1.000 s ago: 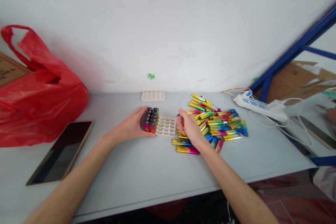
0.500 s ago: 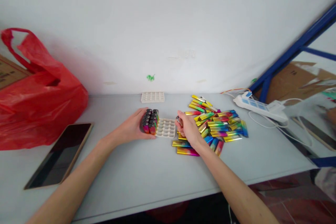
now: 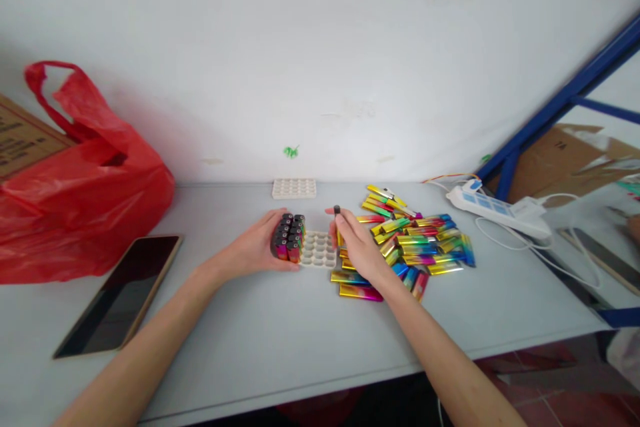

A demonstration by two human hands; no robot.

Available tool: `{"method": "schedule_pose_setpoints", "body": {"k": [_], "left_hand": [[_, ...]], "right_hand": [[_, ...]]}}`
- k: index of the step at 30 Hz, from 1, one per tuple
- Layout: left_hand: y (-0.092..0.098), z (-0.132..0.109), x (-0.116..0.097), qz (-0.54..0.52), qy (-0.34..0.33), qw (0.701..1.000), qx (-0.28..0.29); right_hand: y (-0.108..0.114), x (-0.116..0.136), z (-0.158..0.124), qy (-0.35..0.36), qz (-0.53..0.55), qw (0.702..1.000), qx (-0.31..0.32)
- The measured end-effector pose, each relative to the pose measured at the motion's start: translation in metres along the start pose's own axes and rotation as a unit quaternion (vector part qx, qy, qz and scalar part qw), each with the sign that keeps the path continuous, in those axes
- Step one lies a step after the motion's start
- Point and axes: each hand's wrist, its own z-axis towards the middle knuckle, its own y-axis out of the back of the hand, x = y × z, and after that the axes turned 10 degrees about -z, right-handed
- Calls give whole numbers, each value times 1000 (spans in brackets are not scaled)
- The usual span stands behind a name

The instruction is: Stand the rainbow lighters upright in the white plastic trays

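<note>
My left hand point(image 3: 260, 240) is closed around the left end of a white tray point(image 3: 320, 258) with round holes. Its fingers and thumb clasp two rows of upright lighters point(image 3: 289, 240), which have black tops and shiny coloured bodies. In my right hand point(image 3: 357, 243), a lighter point(image 3: 337, 209) is pinched upright above the tray's right edge, only its dark top showing clearly. Beside and beneath that hand lies a loose pile of metallic lighters point(image 3: 417, 240) in yellow, blue, red, green and purple.
A second white holed tray point(image 3: 294, 189) sits against the wall. To the left are a phone point(image 3: 120, 297) and a red plastic bag point(image 3: 90, 193). At right lie a white power strip point(image 3: 500, 212) with cables, a blue metal frame point(image 3: 565, 100) and cardboard point(image 3: 560, 157). Another person's hand shows at the right edge.
The lighter in my right hand has turned upright, its dark top now pointing up. My left hand still clasps the lighters. The view has shifted slightly.
</note>
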Motion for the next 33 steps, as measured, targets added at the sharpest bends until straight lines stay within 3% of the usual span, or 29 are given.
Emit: {"method": "schedule_pose_setpoints", "body": {"k": [6, 11, 18, 23, 28, 33], "left_hand": [[-1, 0, -2, -5, 8, 1000, 6], [-1, 0, 0, -6, 2, 1000, 7], [-2, -1, 2, -2, -3, 1000, 1], [-2, -1, 2, 1, 1, 1000, 6], [-1, -1, -1, 0, 5, 1000, -3], [-1, 1, -2, 6, 1, 1000, -4]], "right_hand": [[-2, 4, -2, 5, 55, 998, 13], [-9, 6, -3, 31, -39, 999, -21], [-22, 0, 4, 66, -104, 992, 3], [-22, 3, 9, 107, -172, 977, 63], [-1, 0, 5, 124, -256, 958, 30], [41, -29, 5, 97, -345, 933, -33]]}}
